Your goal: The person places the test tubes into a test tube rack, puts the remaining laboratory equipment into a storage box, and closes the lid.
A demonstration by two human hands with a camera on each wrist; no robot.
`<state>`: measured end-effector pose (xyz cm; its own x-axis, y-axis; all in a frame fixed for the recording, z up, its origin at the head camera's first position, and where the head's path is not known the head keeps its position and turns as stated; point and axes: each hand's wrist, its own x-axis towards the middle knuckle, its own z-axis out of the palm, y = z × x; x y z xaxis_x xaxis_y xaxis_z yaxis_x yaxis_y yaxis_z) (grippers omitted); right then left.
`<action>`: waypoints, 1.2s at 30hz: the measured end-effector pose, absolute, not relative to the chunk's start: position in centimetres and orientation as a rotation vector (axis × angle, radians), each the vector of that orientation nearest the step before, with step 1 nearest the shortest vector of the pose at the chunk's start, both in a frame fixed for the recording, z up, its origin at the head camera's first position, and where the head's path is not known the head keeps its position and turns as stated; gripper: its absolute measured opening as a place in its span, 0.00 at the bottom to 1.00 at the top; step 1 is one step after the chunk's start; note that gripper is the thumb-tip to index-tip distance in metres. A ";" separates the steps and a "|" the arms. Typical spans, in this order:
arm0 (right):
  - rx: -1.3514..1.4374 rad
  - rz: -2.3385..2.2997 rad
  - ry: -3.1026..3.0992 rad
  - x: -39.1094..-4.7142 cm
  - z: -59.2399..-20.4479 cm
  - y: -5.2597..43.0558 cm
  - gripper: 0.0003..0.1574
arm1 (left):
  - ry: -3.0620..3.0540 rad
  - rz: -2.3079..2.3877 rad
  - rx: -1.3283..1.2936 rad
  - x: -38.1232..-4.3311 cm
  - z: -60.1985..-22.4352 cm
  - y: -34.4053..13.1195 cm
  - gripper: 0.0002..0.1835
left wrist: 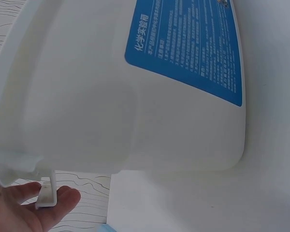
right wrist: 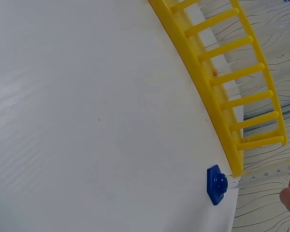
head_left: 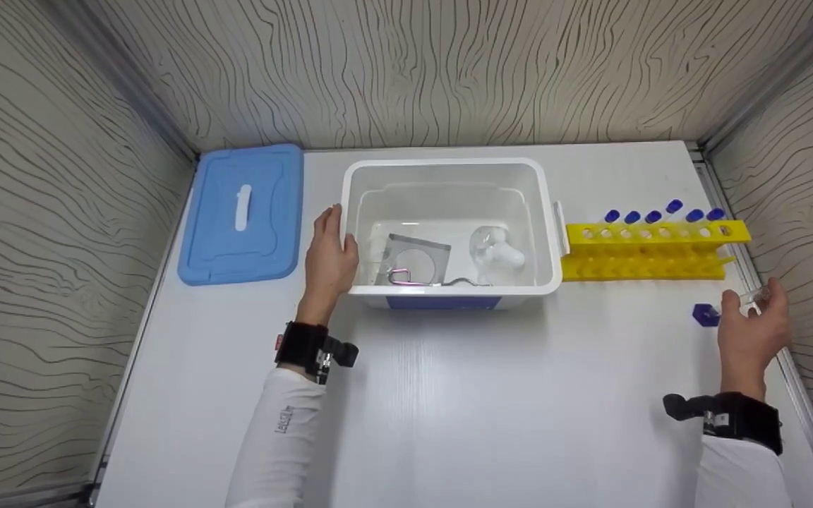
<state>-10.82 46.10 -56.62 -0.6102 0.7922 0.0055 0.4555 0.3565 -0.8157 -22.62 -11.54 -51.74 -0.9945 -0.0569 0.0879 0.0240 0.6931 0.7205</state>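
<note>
My left hand (head_left: 329,261) grips the left rim of a white plastic box (head_left: 445,291), its fingers about the white side latch (left wrist: 47,193) in the left wrist view. On the right, my right hand (head_left: 754,331) holds the upper part of a clear graduated cylinder (right wrist: 263,175) between thumb and fingers. Its blue hexagonal base (head_left: 706,315) appears to stand on the table. Inside the box lie a wire gauze (head_left: 396,247) with a pale round centre, a bent metal wire tool (head_left: 406,281), and clear glassware with a white part (head_left: 509,255).
Right of the box stands a yellow test tube rack (head_left: 643,271), with several blue-capped tubes (head_left: 653,216) along its back. A blue lid (head_left: 241,243) with a white handle lies at the left. Patterned panels (head_left: 449,70) enclose the white table (head_left: 491,395).
</note>
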 end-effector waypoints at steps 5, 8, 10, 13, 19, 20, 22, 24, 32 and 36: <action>-1.133 1.178 -2.166 -10.8 -57.0 46.4 0.34 | -2.781 -1.191 0.021 -22.7 -51.8 -11.6 0.31; -1.136 1.204 -2.135 -10.7 -57.1 46.6 0.29 | -2.784 -1.189 0.019 -22.7 -51.8 -11.6 0.31; -1.127 1.209 -2.126 -10.7 -57.1 46.7 0.27 | -2.783 -1.190 0.020 -22.7 -51.8 -11.6 0.31; -1.117 1.207 -2.110 -10.6 -56.9 46.5 0.26 | -2.785 -1.191 0.021 -22.7 -51.9 -11.6 0.31; -1.154 1.239 -2.003 -10.7 -55.3 45.9 0.23 | -2.799 -1.199 0.030 -22.7 -51.8 -11.5 0.31; -1.155 1.244 -1.978 -10.8 -54.9 45.7 0.23 | -2.802 -1.200 0.032 -22.7 -51.7 -11.5 0.31; -1.136 1.213 -1.946 -10.9 -54.2 45.3 0.23 | -2.811 -1.196 0.037 -22.8 -51.7 -11.5 0.31; -1.104 1.180 -1.917 -11.0 -53.4 44.8 0.22 | -2.818 -1.195 0.042 -22.7 -51.7 -11.6 0.31; -0.929 1.059 -1.902 -11.3 -49.7 42.6 0.19 | -2.819 -1.189 0.038 -22.7 -51.7 -11.6 0.31; -0.812 0.997 -1.892 -11.3 -47.6 41.1 0.15 | -2.812 -1.194 0.037 -22.7 -51.7 -11.5 0.31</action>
<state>-11.30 41.12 -47.61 -0.4479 0.8153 0.3670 0.1579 0.4761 -0.8651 -22.67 -11.53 -51.72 -0.9960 -0.0556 0.0699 0.0116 0.6948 0.7191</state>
